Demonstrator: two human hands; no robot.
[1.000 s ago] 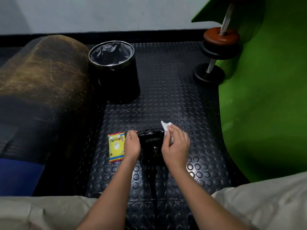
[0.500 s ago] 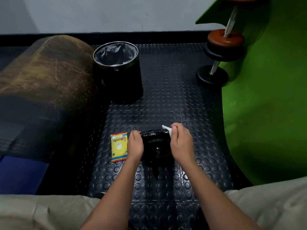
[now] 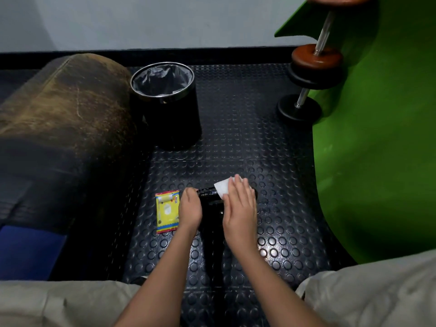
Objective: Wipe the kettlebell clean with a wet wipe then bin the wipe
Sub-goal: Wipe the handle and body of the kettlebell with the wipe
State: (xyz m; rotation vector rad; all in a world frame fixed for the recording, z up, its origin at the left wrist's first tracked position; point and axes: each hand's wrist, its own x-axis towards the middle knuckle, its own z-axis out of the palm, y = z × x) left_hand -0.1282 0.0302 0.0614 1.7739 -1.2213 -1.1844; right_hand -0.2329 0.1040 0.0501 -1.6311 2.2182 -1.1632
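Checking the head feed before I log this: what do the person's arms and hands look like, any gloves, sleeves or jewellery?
Both forearms are bare up to the frame's bottom edge, with no sleeves in view. The left hand and right hand wear no gloves. No watch, ring or wristband shows. Light beige cloth covers both knees at the lower corners.

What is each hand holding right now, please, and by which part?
Left hand holds the kettlebell's left side; right hand presses the wipe onto its top.

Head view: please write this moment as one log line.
step: wiping | left hand: steadies black kettlebell | right hand: presses white wet wipe on it | black lined bin: wipe not in
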